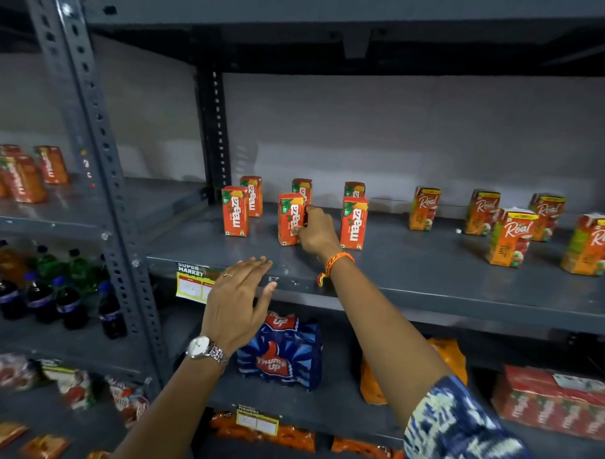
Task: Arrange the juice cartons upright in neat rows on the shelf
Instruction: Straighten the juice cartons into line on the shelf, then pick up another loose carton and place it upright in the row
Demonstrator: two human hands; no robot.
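Several small orange Maaza cartons stand upright in two rows on the grey shelf [413, 264]. My right hand [316, 233] grips the right side of the middle front Maaza carton [289, 219]. Other front cartons stand at the left [235, 211] and the right [353, 223], with three more behind them. Farther right, several Real juice cartons [509, 237] stand upright and loosely spaced. My left hand [238, 302] hovers open, fingers together, in front of the shelf's front edge, holding nothing.
A perforated steel upright [100, 174] divides this bay from the left bay, which holds more orange cartons [21, 176] and dark soda bottles [69, 300]. Below are a Thums Up pack [279, 352], an orange bag [451, 358] and red carton packs [552, 399].
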